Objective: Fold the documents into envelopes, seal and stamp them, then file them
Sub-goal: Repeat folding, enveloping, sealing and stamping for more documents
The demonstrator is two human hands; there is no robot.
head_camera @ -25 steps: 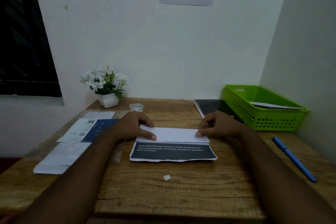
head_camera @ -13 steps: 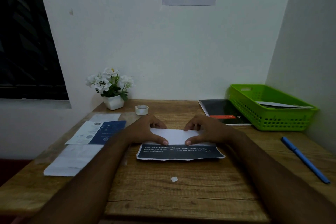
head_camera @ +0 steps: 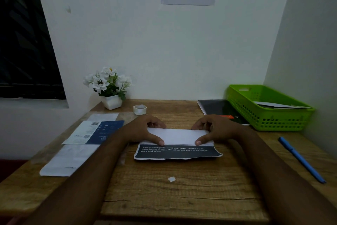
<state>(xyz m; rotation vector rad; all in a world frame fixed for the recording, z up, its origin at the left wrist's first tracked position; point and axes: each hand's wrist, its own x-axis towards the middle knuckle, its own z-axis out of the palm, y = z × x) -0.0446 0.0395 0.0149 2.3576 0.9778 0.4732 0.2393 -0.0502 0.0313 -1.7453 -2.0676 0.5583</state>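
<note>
The paper [head_camera: 177,136] lay in the middle of the worktop [head_camera: 182,192], with its white part folded over the dark printed part. The left hand [head_camera: 144,130] and the right hand [head_camera: 216,129] each held the folded part, thumb on the near edge and fingers curled at the far edge. A green basket [head_camera: 273,124] stood at the right.
</note>
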